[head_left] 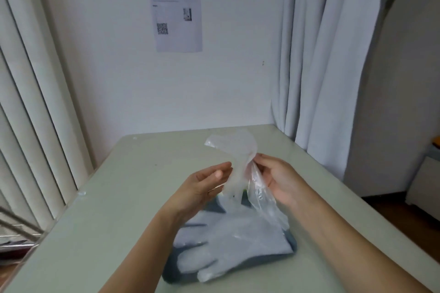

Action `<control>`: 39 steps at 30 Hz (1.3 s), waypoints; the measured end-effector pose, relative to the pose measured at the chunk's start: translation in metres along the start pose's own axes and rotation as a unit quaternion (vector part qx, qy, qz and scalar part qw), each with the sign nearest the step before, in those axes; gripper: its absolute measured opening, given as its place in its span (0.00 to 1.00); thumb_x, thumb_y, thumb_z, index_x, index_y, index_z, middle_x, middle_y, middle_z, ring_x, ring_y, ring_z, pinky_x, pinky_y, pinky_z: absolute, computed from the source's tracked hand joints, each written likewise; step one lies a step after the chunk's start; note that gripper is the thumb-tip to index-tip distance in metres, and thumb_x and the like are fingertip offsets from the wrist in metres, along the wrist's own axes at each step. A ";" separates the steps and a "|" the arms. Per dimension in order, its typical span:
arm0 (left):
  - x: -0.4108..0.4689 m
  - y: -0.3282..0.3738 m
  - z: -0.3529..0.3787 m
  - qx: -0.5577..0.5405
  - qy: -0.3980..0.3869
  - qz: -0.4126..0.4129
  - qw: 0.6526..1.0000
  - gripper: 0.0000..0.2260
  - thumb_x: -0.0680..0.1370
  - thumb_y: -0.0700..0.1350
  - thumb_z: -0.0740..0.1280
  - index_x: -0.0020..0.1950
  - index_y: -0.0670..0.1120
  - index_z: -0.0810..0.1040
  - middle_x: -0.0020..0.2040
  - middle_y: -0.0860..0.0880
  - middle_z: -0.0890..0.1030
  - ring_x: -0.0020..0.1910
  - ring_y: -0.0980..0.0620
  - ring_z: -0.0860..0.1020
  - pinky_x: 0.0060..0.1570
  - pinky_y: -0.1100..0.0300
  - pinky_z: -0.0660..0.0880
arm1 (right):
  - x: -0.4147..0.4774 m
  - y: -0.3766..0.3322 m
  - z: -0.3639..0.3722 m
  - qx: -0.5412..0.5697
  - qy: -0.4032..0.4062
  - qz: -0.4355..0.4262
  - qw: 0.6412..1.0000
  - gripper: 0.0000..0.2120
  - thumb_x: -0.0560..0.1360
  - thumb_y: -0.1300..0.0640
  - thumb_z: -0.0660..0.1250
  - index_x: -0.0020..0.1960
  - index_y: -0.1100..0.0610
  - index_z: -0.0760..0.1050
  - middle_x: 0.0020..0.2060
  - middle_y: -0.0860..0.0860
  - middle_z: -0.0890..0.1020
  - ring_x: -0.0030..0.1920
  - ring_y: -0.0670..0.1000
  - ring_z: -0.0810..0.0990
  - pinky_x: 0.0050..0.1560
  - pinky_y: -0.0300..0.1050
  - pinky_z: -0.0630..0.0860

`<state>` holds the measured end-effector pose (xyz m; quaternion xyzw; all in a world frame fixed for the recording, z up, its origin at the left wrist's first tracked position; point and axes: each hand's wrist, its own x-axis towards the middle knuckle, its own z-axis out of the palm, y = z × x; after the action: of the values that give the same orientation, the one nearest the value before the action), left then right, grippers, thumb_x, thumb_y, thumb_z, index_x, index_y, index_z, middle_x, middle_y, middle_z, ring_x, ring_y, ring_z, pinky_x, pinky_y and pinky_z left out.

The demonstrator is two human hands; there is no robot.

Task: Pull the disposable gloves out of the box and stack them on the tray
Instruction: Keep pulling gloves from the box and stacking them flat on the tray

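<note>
— Most of my view is the pale table (pixel 114 197). A curtain (pixel 333 66) hangs by its far right corner and slatted blinds (pixel 28 102) run down the left. Neither reaches the work.

— Where's the tray?

— Low and centre, close to me. The dark tray (pixel 291 244) has its long axis running from near left to far right. The stack of gloves (pixel 228 238) lies flat on it along that same line, finger ends pointing toward me and left.

— And the one in hand?

— The held glove (pixel 234 157) stands nearly upright in the air above the tray's far end. So the stack lies down from the grip and back toward me, and the glove must come from upright to flat to match it.

— Grip?

— My right hand (pixel 278 178) pinches the held glove's edge between thumb and fingertips (pixel 258 157). More clear film trails down from under that hand toward the stack. My left hand (pixel 204 184) is spread, palm turned to the glove and fingertips just beside it. I can't tell whether they touch.

— Which hand lays it down?

— The right, I'd judge, since it has the hold. The left is nearer the stack's finger end and could smooth it.

— Anything in the way?

— Only that trailing film, which might drag the stack. The box I can't make out. A dark shape (pixel 245 200) with a fleck of green, behind the glove, may be it.
</note>
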<state>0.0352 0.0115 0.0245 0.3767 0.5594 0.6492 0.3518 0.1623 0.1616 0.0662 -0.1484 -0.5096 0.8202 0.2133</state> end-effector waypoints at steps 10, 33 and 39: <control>-0.038 0.049 0.046 -0.038 0.121 0.087 0.988 0.14 0.76 0.40 0.69 0.52 0.28 0.76 0.45 0.39 0.80 0.42 0.46 0.80 0.45 0.57 0.77 | -0.043 0.013 0.003 -0.063 -0.107 0.034 0.992 0.10 0.74 0.59 0.65 0.49 0.66 0.79 0.44 0.60 0.80 0.41 0.54 0.80 0.46 0.45 0.78; -0.062 0.083 0.059 0.134 0.008 -0.009 0.991 0.23 0.80 0.55 0.58 0.55 0.37 0.81 0.50 0.38 0.83 0.49 0.42 0.81 0.56 0.50 0.76 | -0.082 -0.074 0.052 -0.587 -0.032 -0.175 0.790 0.05 0.73 0.59 0.70 0.41 0.60 0.81 0.34 0.54 0.84 0.32 0.49 0.83 0.39 0.40 0.79; -0.067 0.055 0.032 0.068 -0.119 -0.114 0.984 0.31 0.73 0.62 0.68 0.66 0.40 0.74 0.61 0.39 0.80 0.61 0.40 0.77 0.60 0.52 0.76 | -0.067 -0.069 0.048 -0.546 0.002 -0.164 0.822 0.11 0.74 0.60 0.68 0.44 0.70 0.77 0.32 0.59 0.82 0.26 0.51 0.80 0.40 0.45 0.80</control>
<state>0.0928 -0.0396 0.0751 0.4080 0.5959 0.5155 0.4612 0.2120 0.1181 0.1513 -0.1561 -0.8903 0.3606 0.2302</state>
